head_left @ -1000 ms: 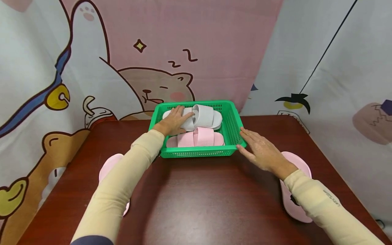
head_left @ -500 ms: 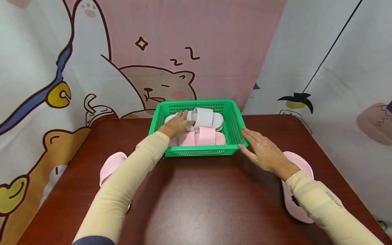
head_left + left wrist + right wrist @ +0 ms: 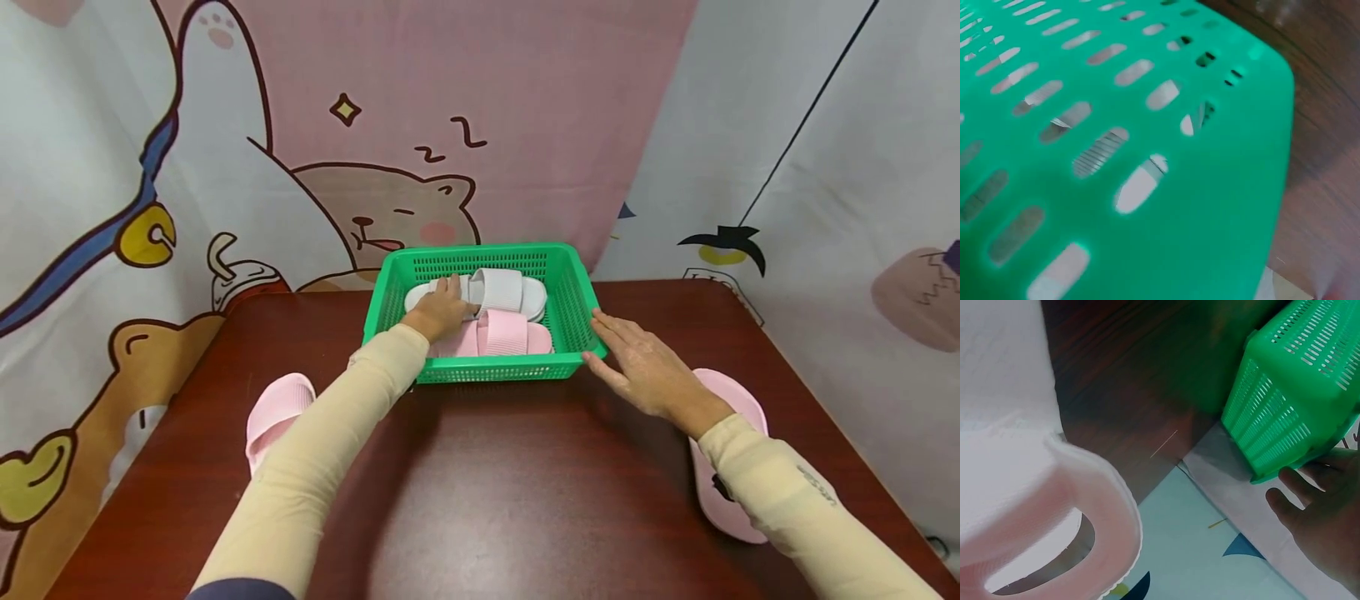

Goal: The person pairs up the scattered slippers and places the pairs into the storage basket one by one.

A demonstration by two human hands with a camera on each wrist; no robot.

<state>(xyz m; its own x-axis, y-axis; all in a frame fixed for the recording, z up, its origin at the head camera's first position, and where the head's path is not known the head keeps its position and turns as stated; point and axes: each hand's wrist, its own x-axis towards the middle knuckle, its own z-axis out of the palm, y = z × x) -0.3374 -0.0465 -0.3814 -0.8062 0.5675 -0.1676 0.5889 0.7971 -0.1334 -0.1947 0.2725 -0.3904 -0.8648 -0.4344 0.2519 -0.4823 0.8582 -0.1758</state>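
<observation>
White slippers (image 3: 501, 292) lie inside the green basket (image 3: 517, 362), by its back wall. On my screen, the left hand (image 3: 441, 315) reaches down into the basket, over the slippers' left part; I can't tell whether it pinches them. The right hand (image 3: 637, 367) has straight fingers, thumb apart, and touches the basket's right end. Pink slippers (image 3: 504, 335) sit at the basket's front, and the left hand hides some. Outside, I count two: one left pink slipper (image 3: 279, 417) and one right pink slipper (image 3: 731, 404), each partly blocked by a sleeve. I see one basket and two hands. Basket wall fills my left wrist view.
</observation>
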